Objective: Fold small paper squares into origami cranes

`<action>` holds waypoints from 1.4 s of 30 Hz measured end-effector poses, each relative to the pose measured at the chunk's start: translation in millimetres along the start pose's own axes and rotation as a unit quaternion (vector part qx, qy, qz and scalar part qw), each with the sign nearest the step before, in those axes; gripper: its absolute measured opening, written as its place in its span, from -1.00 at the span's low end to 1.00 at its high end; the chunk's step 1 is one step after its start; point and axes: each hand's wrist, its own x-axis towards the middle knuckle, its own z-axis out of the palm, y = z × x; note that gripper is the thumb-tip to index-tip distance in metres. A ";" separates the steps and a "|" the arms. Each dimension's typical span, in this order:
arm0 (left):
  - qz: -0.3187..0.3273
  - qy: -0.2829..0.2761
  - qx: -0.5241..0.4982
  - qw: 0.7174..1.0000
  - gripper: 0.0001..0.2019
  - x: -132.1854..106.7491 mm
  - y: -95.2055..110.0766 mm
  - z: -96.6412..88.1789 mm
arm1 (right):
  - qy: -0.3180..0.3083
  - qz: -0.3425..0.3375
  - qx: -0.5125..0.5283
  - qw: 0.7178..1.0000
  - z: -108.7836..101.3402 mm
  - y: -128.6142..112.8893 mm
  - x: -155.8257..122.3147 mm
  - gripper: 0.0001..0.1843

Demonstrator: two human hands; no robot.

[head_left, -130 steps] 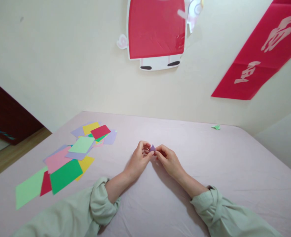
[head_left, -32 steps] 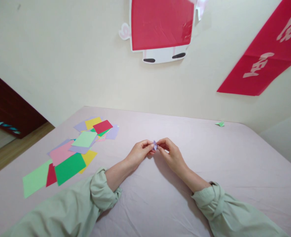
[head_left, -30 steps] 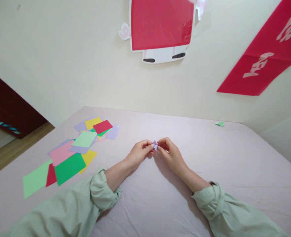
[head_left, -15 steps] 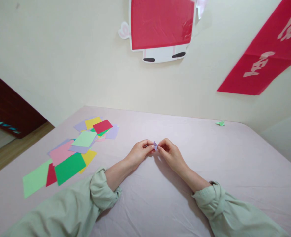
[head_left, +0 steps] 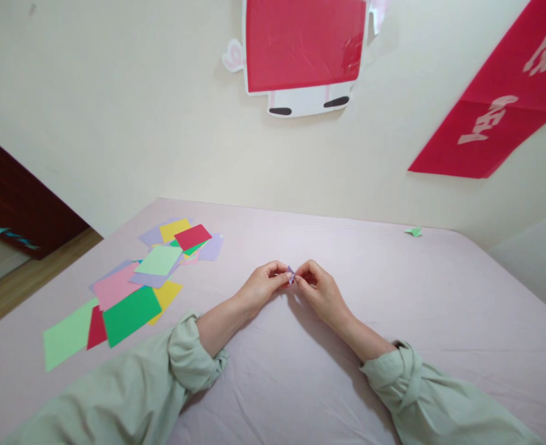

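A small folded piece of purple paper [head_left: 291, 274] is pinched between my two hands, just above the middle of the table. My left hand [head_left: 264, 287] grips its left side with thumb and fingers. From the right, my right hand [head_left: 320, 290] pinches the opposite edge between thumb and index finger. Pointed corners of the paper stick up and down between the fingertips; the rest of it is hidden by them.
Coloured paper sheets [head_left: 131, 317] lie in an overlapping spread on the table's left side. A small folded light green paper [head_left: 413, 232] sits near the far right edge. The pale cloth-covered table [head_left: 440, 290] meets a wall with a red banner [head_left: 486, 117].
The purple paper looks narrower between my fingertips than before, its flaps turned or pressed closer together. Both hands have stayed almost in place.
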 end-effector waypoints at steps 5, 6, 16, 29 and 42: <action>-0.025 -0.019 -0.059 0.998 -0.82 0.2 0.7 1.3 | -0.005 -0.006 0.006 1.000 -0.5 0.6 -0.4 -0.94; -0.026 -0.020 -0.064 0.997 -0.82 0.1 1.1 1.6 | -0.006 -0.005 0.006 1.000 -0.5 0.7 -0.5 -0.94; -0.036 -0.023 -0.083 0.996 -0.82 -1.4 2.9 2.3 | -0.004 -0.004 -0.001 1.000 -0.1 -0.8 -1.3 -0.95; -0.034 -0.019 -0.068 0.997 -0.78 -1.7 1.1 1.8 | -0.002 0.003 -0.002 1.000 0.2 0.5 -1.5 -0.93; 0.019 0.015 -0.011 1.000 -0.77 1.2 -7.9 1.0 | -0.004 0.029 0.038 0.999 1.3 3.3 0.2 -0.92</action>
